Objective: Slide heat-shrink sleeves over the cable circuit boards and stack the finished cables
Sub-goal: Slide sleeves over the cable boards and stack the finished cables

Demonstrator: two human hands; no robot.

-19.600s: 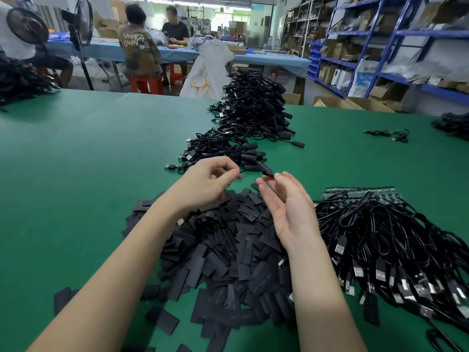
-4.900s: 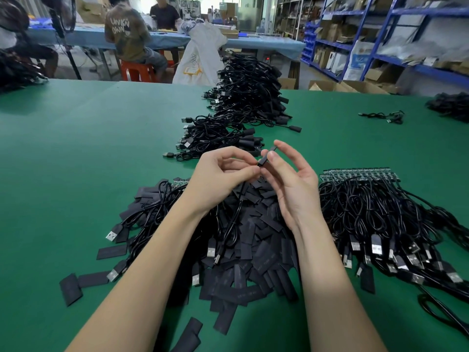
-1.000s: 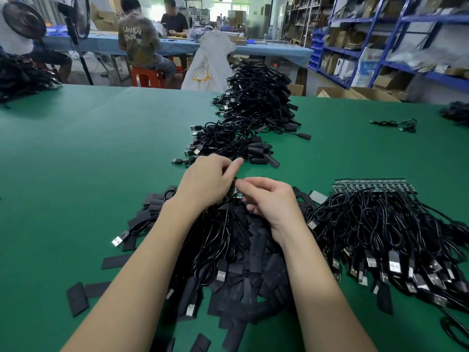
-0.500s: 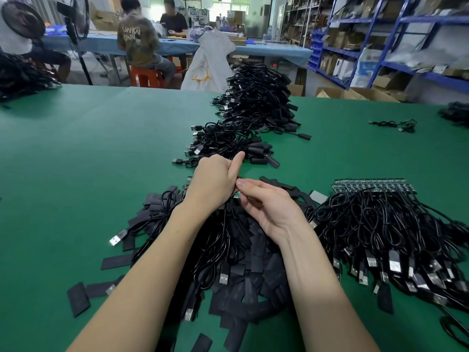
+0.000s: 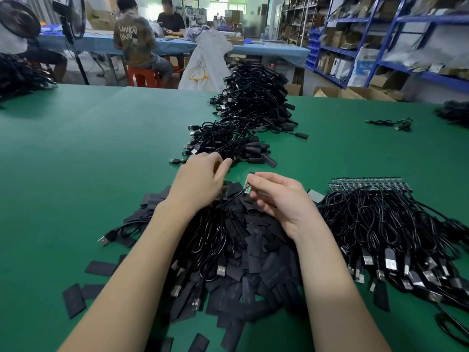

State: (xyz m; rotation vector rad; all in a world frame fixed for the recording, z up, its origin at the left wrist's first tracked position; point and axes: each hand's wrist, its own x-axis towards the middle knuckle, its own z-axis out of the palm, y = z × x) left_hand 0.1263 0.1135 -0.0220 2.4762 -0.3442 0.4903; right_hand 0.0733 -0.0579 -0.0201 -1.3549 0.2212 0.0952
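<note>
Right hand (image 5: 281, 199) pinches a circuit board (image 5: 247, 188) over the sleeve pile (image 5: 256, 252).

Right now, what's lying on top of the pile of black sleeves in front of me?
Loose black cables with USB plugs lie across the sleeve pile. Both forearms cover parts of it, so whatever lies beneath them is hidden.

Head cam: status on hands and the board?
Right hand pinching bare circuit board, no sleeve on. Left hand curled over sleeve pile, hold unclear. Nothing blocking.
</note>
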